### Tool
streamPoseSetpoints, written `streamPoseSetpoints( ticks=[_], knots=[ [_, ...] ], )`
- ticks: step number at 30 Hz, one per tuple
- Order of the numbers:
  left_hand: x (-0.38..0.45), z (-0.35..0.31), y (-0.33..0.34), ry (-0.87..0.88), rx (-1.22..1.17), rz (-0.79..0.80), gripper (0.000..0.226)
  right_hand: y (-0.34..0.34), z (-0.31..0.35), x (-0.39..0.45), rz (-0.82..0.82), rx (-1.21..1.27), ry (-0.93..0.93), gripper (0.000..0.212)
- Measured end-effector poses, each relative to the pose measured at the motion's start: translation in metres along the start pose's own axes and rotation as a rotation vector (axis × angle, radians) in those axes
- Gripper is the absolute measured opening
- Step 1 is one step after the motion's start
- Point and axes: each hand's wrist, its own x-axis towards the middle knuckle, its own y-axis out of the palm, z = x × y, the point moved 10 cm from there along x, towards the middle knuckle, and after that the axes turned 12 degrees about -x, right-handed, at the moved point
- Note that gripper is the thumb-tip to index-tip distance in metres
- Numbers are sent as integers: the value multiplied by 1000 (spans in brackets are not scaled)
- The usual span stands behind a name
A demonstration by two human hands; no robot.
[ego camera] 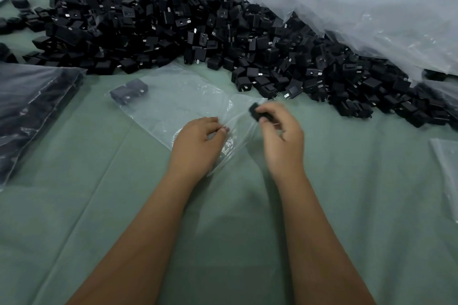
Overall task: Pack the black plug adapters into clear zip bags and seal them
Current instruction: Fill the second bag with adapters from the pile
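The left hand (198, 141) is pinching the open edge of the clear zip bag (178, 101) lying on the green cloth (99, 205); the right hand (280, 129) is gripping one black adapter (257, 111) at the mouth. The film is probably limp and slippery, the adapter light and rigid. Beyond, the adapter heap (198, 32) is waiting

A bag (178, 96) is laid flat on the surface (99, 205). Behind the bag a pile (198, 32) of adapters is heaped. Two adapters (128, 93) are held in the bag's far left corner. Left of the bag a filled bag (32, 111) is laid.
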Motion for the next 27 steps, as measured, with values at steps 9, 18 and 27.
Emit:
streamPoseSetpoints(
  ticks=[9,18,27],
  knots=[
    [-4,9,-13,-131,-248,-115,29,43,26,-17,234,-249,-179,23],
    [-11,-7,-29,22,-398,-198,23,50,28,-22,316,-384,-228,22],
    [-20,-44,-12,321,-100,-70,27,73,44,-29,473,-520,-414,29]
  ],
)
